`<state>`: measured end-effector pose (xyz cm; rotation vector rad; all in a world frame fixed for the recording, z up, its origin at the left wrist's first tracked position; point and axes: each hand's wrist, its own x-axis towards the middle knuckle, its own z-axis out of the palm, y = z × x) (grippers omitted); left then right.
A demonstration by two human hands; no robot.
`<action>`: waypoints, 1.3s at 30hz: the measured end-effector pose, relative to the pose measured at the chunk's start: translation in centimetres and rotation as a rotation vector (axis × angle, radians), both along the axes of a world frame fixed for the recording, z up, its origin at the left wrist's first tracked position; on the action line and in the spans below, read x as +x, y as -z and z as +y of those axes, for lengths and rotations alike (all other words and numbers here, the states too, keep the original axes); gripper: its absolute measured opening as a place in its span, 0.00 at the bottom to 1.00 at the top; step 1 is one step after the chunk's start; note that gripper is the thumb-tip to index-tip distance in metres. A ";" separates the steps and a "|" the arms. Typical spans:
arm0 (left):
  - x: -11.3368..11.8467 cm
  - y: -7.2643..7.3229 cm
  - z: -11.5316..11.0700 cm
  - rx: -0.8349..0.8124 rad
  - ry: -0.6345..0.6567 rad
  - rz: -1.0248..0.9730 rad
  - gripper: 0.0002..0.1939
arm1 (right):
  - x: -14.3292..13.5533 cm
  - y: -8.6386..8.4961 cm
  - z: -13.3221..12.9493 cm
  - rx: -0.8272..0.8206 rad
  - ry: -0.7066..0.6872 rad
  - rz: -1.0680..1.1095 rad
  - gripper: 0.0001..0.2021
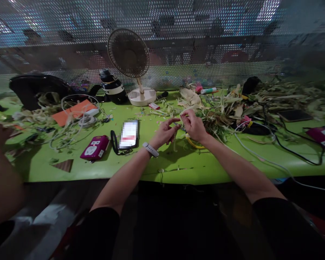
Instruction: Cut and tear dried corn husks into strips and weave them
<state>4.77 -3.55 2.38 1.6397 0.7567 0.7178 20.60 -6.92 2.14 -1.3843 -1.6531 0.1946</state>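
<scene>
My left hand [165, 133], with a pale band on the wrist, is over the green table [178, 175]. Its fingers are bent together around something thin and pale that hangs below them; what it is I cannot make out. Close on its right, my right hand [193, 126] has thumb and fingertips pinched, and whatever lies between them is too small to name. A yellow loop [194, 143] lies under my right hand. Just behind and to the right spreads a heap of dry leaves and stalks [222, 112].
A lit phone [129, 134] and a purple device [95, 148] lie left of my hands. Behind them stand a fan [142, 96] and a black bottle [114, 90]. Cables and a dark phone [294, 115] are at the right. Another person's arm [2, 169] reaches in at far left.
</scene>
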 end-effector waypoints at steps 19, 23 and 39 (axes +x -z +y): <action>0.3 0.3 0.5 0.077 -0.073 -0.065 0.09 | 0.2 0.5 0.4 0.063 -0.041 -0.004 0.15; 0.1 0.2 0.6 -0.244 0.082 -0.115 0.12 | 0.3 0.6 0.5 0.050 -0.029 -0.004 0.13; -0.4 0.4 1.0 -0.292 0.180 -0.097 0.16 | 0.2 0.6 0.6 -0.039 -0.166 0.122 0.17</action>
